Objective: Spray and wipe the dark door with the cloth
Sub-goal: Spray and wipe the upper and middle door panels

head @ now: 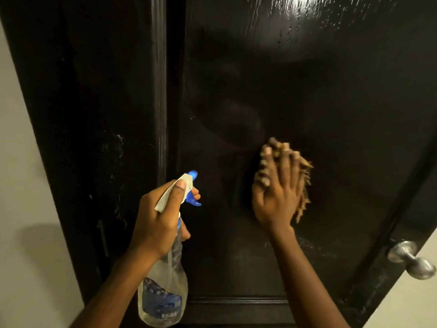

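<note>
While my right hand (276,192) presses the tan cloth (305,176) against the dark door (331,102), its fingers lie straight and close together. None of them curls round the cloth, so only my palm's push keeps it there. The cloth sits near the middle of the door panel, well apart from the silver knob (411,259) at the door's right edge. My left hand (160,209) grips the neck of the spray bottle (163,292), thumb along the white head and a finger on the blue trigger. The nozzle is aimed at the panel just left of the cloth.

I reckon the main risk is the cloth sliding out from under my flat hand if I ease the pressure on this glossy face. A squeeze now could also wet my knuckles rather than the wood, since the nozzle points so near them. Wet beads (307,20) shine near the door's top edge, and if I leave them long I'd expect runs and streaks.
</note>
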